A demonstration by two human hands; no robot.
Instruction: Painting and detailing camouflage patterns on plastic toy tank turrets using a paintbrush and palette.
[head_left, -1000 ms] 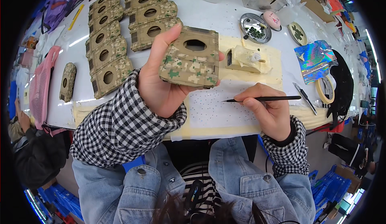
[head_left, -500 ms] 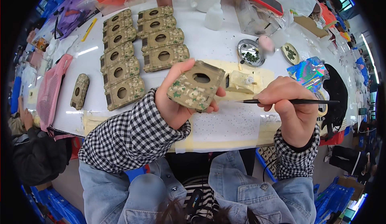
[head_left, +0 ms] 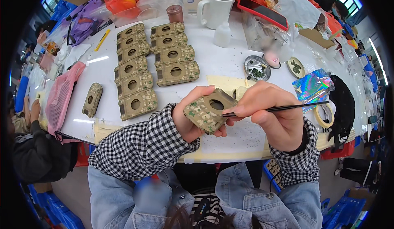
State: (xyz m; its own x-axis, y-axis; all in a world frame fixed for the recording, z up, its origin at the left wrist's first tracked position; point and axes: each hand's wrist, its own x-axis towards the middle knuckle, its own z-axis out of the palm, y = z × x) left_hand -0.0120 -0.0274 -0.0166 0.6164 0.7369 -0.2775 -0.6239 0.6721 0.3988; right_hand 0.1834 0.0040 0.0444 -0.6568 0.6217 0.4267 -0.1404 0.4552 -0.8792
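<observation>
My left hand (head_left: pixel 184 121) holds a small camouflage-painted model hull (head_left: pixel 202 111) with a round hole in its top, tilted above the front of the table. My right hand (head_left: pixel 283 124) grips a thin black pointed tool (head_left: pixel 279 108) like a pen. Its tip meets, or is very near, the hull's surface just below the hole; whether it is a brush or tweezers I cannot tell. Two columns of similar hulls (head_left: pixel 132 85) (head_left: pixel 174 53) stand left of centre. Apart from them sits a narrower camouflage piece (head_left: pixel 92 99). White paper with dark specks (head_left: pixel 234 147) lies beneath my hands.
Behind my right hand are a round metal dish (head_left: pixel 266 66) with green bits and an oval dish (head_left: pixel 301 73) with green pieces. A tape roll (head_left: pixel 324 118), shiny pouch (head_left: pixel 314 87), squeeze bottle (head_left: pixel 222 36), white mug (head_left: pixel 217 11) and red-cased phone (head_left: pixel 262 13) surround the work area.
My right hand has moved left, bringing the tool's tip from beside the hull onto or close to its surface. My left hand keeps its hold, and the whole view has shifted slightly.
</observation>
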